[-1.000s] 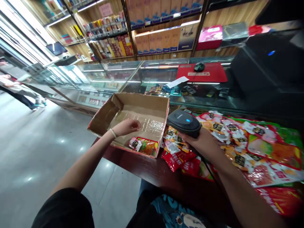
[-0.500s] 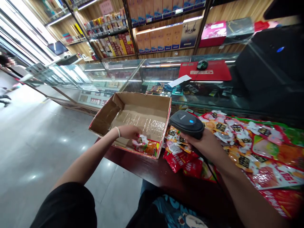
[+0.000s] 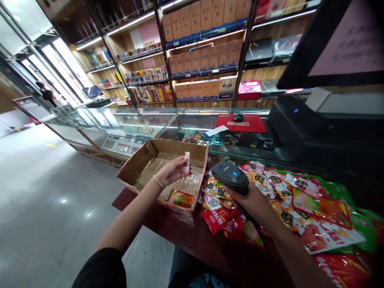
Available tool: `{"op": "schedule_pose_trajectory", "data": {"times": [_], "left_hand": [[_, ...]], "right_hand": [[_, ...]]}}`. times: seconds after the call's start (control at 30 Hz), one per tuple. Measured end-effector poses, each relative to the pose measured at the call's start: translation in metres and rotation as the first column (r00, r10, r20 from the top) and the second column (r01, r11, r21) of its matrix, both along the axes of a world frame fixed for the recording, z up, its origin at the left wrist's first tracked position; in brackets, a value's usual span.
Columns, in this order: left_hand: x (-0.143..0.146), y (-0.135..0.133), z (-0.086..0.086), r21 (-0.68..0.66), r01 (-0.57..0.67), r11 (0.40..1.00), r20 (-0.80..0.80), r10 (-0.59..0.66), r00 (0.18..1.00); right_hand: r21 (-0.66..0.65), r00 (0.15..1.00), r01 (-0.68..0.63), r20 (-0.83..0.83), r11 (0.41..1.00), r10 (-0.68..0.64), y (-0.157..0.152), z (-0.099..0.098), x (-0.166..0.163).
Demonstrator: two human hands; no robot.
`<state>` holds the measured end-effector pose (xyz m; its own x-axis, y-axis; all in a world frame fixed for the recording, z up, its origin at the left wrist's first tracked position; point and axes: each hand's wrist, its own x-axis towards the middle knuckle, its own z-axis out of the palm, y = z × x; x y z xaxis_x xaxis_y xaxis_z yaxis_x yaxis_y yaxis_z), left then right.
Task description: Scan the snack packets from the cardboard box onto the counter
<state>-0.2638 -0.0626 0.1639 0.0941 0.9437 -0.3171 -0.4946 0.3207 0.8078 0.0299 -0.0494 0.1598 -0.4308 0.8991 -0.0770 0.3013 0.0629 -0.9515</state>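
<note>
My left hand (image 3: 173, 171) is closed on a small white and pink snack packet (image 3: 187, 162), held up above the cardboard box (image 3: 136, 162). Inside that box, near its front right corner, lies a red and orange snack packet (image 3: 181, 199). My right hand (image 3: 250, 198) grips a black barcode scanner (image 3: 230, 176) with a blue light, over the left part of a heap of snack packets (image 3: 282, 188). The scanner's head points left, toward the box. Its handle is mostly hidden by my fingers.
The box and the packets rest on a dark red wooden surface (image 3: 177, 230). Behind stands a glass counter (image 3: 168, 120) with a red mat (image 3: 255, 125) and a mouse (image 3: 238, 117). A dark checkout terminal (image 3: 315, 124) occupies the right. A person (image 3: 48, 96) is far left.
My left hand has lifted the small packet from the box's front right corner, up and toward the scanner's side. The right hand still grips the scanner. The camera view has tilted up.
</note>
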Motion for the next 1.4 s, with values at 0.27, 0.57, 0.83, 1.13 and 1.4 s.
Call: {"op": "schedule_pose_trajectory", "data": {"times": [0.27,0.57,0.83,1.13,1.4], "left_hand": [[0.046,0.01,0.015,0.019,0.03,0.999,0.343,-0.034,0.939],[0.054,0.035,0.011,0.143,0.003,0.99,0.399,-0.061,0.915],[0.062,0.037,0.017,0.189,0.071,0.979,0.409,-0.144,0.901],[0.087,0.048,0.023,0.066,0.097,0.993,0.163,-0.107,0.981],[0.206,0.098,-0.011,0.154,0.306,0.939,-0.602,-0.157,0.783]], "right_hand": [[0.031,0.996,0.091,-0.016,0.995,-0.091,-0.016,0.003,0.014],[0.208,0.998,0.052,-0.036,0.977,-0.045,-0.021,0.008,0.023],[0.221,0.996,-0.073,-0.029,0.972,0.081,-0.029,0.008,0.02],[0.17,0.99,0.062,-0.137,0.983,-0.038,-0.029,-0.001,0.046],[-0.119,0.857,0.468,-0.181,0.876,-0.483,-0.032,-0.029,0.132]]}}
